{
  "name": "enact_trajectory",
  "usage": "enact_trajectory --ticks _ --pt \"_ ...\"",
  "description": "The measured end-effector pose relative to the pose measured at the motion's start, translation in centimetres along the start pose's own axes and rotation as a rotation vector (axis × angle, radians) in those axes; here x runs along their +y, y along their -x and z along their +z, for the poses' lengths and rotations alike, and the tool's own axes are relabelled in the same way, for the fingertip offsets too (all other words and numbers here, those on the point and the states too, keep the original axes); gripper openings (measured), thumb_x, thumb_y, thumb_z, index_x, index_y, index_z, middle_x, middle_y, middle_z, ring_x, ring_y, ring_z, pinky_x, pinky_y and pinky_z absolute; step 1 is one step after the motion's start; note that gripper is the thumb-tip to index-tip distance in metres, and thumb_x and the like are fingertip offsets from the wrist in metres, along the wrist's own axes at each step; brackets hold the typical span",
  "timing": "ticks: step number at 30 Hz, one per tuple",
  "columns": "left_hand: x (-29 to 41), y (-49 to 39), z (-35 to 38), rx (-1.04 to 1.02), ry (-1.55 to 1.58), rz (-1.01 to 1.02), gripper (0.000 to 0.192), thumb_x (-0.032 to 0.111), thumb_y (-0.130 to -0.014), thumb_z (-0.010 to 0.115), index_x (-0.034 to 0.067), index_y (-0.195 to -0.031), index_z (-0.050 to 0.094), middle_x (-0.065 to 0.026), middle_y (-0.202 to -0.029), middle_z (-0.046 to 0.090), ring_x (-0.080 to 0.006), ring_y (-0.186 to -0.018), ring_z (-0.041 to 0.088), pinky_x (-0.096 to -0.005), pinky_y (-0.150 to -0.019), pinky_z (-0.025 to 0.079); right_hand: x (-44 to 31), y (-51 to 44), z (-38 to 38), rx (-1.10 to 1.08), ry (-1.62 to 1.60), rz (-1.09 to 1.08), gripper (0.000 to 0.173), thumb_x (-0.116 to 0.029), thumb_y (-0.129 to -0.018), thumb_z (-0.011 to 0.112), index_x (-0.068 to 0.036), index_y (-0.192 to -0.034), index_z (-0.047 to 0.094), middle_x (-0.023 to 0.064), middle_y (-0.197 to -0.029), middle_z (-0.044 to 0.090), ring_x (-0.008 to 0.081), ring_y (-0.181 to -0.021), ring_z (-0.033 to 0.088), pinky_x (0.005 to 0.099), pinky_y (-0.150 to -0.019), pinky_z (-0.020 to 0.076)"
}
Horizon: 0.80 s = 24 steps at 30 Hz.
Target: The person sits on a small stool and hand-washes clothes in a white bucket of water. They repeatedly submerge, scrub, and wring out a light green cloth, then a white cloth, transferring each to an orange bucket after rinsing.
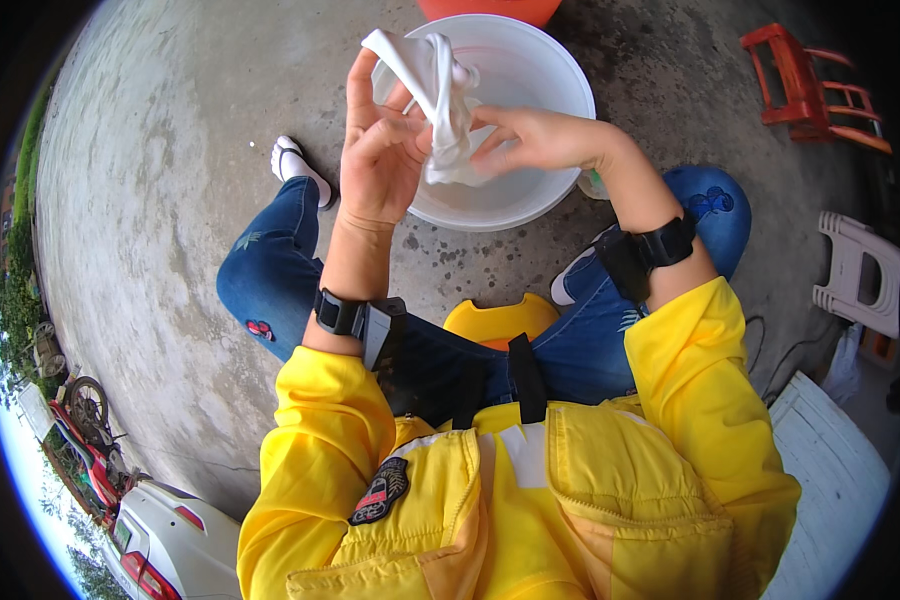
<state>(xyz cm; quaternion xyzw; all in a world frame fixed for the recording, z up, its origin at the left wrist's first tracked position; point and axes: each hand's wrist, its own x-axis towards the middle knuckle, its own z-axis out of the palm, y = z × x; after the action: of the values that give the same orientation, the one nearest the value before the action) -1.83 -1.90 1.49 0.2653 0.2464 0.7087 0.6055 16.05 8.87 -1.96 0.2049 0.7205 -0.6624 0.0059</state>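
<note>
My left hand (381,146) is raised at the near left side of a round white plastic tub (495,219). Its fingers hold a bunched white cloth (444,101) that looks wet and glossy, with a fold draped over the fingertips. On the cloth's right edge are the fingers of my right hand (529,140), gripping it; their tips are blurred. The cloth hangs above the tub's left part and hides some of its inside. Pale, cloudy liquid (525,82) appears to lie in the tub.
An orange-red basin (491,9) stands beyond the tub. Under me is a yellow plastic stool (495,321). To the right are a red chair (791,86), a pale plastic stool (859,274) and a dark cable (787,352). A white car (172,540) and a motorcycle (90,442) are lower left.
</note>
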Motion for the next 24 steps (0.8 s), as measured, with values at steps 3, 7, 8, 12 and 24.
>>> enact_trajectory --ticks 3,7,8,12,24 --pt "0.0 0.2 0.4 -0.029 -0.06 -0.03 0.089 -0.006 -0.067 0.04 0.024 -0.147 0.014 -0.0247 -0.133 0.046 -0.038 -0.115 0.055 -0.0446 -0.083 0.058 0.1 -1.1 0.8 0.165 -0.225 0.058 0.045 -0.027 -0.089 0.057 -0.006 -0.127 0.047 0.0091 -0.106 0.062 0.0147 -0.086 0.062 0.0288 -0.074 0.0463" --pt "-0.1 0.3 0.9 -0.083 -0.024 -0.032 0.094 -0.007 -0.065 0.043 0.027 -0.147 0.011 -0.0235 -0.132 0.047 -0.0363 -0.115 0.055 -0.0437 -0.087 0.055 1.0 -3.0 2.3 0.285 -0.174 0.065 0.035 -0.029 -0.09 0.054 -0.007 -0.117 0.055 0.0032 -0.091 0.064 0.0123 -0.073 0.056 0.0295 -0.074 0.0459" --pt "-0.1 0.2 1.0 -0.059 -0.028 -0.025 0.096 -0.008 -0.065 0.044 0.027 -0.148 0.01 -0.023 -0.131 0.048 -0.036 -0.116 0.055 -0.0433 -0.088 0.054 1.3 -3.4 2.3 0.351 -0.265 0.097 0.032 -0.028 -0.089 0.055 -0.007 -0.113 0.057 0.0031 -0.09 0.064 0.0123 -0.074 0.057 0.0292 -0.073 0.0461" --pt "0.1 0.1 0.6 0.047 -0.269 0.02 0.093 -0.012 -0.069 0.047 0.026 -0.147 0.013 -0.0214 -0.128 0.052 -0.0341 -0.111 0.058 -0.0399 -0.09 0.052 1.3 -3.1 0.1 0.593 -0.726 0.104 0.024 -0.023 -0.086 0.057 -0.005 -0.101 0.062 0.0031 -0.09 0.064 0.0128 -0.079 0.059 0.0295 -0.075 0.0476" --pt "-0.1 -0.3 -4.8 0.441 -1.675 0.147 0.024 0.002 -0.083 0.052 -0.003 -0.106 0.055 -0.0189 -0.099 0.063 -0.0224 -0.082 0.066 -0.0326 -0.07 0.054 -5.1 3.7 -4.8 0.929 -0.468 -0.503 0.018 0.002 -0.078 0.063 -0.008 -0.084 0.05 0.0013 -0.075 0.059 0.0097 -0.067 0.059 0.0224 -0.062 0.0473"
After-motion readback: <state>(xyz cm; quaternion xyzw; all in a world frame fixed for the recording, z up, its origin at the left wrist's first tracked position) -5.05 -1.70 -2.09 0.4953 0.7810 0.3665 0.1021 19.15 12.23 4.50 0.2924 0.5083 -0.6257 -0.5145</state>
